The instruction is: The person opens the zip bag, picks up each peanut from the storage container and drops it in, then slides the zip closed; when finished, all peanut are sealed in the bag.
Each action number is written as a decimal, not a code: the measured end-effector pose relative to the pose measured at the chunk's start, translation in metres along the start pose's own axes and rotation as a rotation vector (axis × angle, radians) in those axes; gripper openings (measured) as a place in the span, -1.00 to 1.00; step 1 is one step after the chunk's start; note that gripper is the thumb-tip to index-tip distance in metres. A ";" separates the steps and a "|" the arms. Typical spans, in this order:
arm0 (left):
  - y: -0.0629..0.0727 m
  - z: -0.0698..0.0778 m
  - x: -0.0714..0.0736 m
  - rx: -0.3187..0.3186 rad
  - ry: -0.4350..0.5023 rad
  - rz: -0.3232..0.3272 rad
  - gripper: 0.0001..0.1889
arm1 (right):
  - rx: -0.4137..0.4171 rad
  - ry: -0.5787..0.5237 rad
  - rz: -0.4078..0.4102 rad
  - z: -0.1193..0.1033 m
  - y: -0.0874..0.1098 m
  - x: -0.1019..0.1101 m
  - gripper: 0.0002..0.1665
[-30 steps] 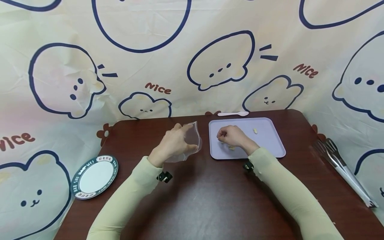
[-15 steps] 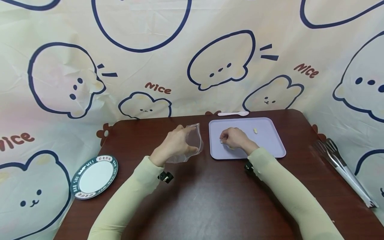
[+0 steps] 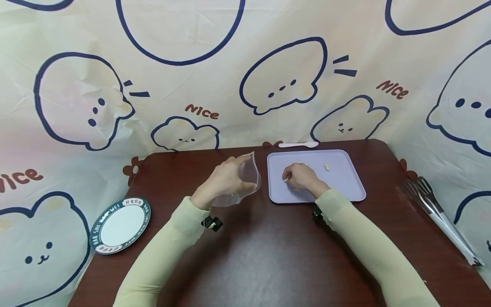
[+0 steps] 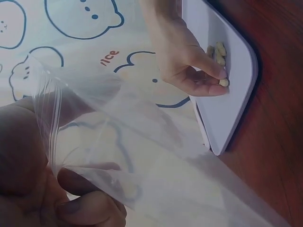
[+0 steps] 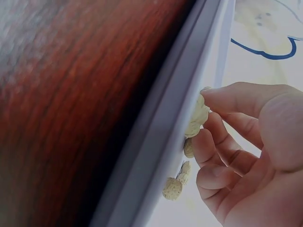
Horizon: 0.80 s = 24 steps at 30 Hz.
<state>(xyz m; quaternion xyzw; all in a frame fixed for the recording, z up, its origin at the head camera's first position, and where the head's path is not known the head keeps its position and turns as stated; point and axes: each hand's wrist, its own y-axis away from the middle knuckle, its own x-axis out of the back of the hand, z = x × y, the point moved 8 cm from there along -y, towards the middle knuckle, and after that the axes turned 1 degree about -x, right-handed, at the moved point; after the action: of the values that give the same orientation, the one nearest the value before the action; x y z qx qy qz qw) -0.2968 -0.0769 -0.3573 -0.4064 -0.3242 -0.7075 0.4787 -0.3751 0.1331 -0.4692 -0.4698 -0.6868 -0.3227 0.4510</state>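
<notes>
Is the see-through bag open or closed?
Open. In the head view, the clear bag has its mouth spread, the rim bowed apart, as the left hand holds it.

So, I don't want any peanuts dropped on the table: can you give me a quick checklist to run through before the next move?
1. Left hand holding the plastic bag: ok.
2. Bag mouth spread open, facing the tray: ok, by the head view.
3. Right hand pinching a peanut between thumb and finger: ok.
4. That peanut lifted free of the tray: cannot tell; it is very near the surface.
5. All the other peanuts off the tray: not ok; several lie by the right hand.
6. Metal tongs out of the way: ok; they lie at the table's right edge.
</notes>
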 end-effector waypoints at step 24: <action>-0.008 -0.002 -0.007 -0.011 -0.022 -0.028 -0.06 | 0.095 -0.326 0.132 -0.042 0.014 0.047 -0.91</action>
<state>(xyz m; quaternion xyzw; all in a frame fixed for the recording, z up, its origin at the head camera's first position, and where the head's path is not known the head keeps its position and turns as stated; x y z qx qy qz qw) -0.3038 -0.0732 -0.3649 -0.4123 -0.3312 -0.7113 0.4629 -0.3560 0.1181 -0.4097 -0.5383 -0.7328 -0.1793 0.3756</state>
